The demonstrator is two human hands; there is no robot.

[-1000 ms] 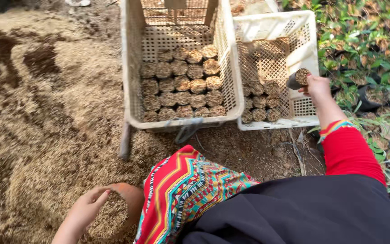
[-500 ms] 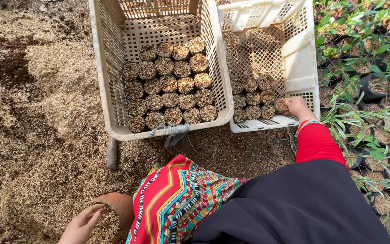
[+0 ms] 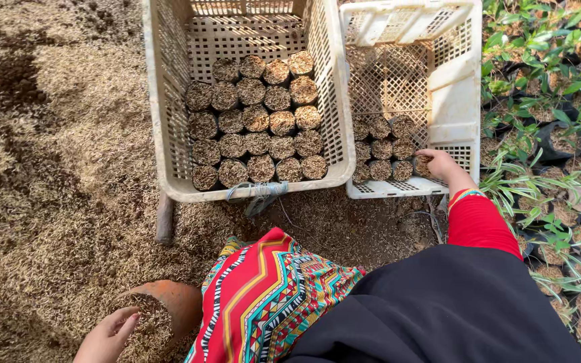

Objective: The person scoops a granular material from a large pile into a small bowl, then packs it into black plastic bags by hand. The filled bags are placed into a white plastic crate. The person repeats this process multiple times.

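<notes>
The white crate (image 3: 438, 101) now sits closer in view than before. The right hand (image 3: 438, 163) has dropped inside it, fingers curled around a filled pot (image 3: 422, 166) in the front row. The left hand (image 3: 107, 335) stays resting open on the clay bowl (image 3: 166, 306).

The ground (image 3: 55, 168) to the left of the hands is a broad spread of dry, straw-coloured husk and chaff, loose and uneven. Farther out on that side, toward the far left corner, darker patches of damp soil (image 3: 11, 77) show through. Beyond the hands the husk thins over brown earth, where a short wooden stake (image 3: 165, 218) lies. To the right stands a dense bed of young green seedlings (image 3: 553, 134) in small dark bags, their narrow leaves overlapping and spilling toward the near edge. The scene is outdoors, lit by bright daylight, with sunlit patches on the leaves and soft shadow across the husk.
</notes>
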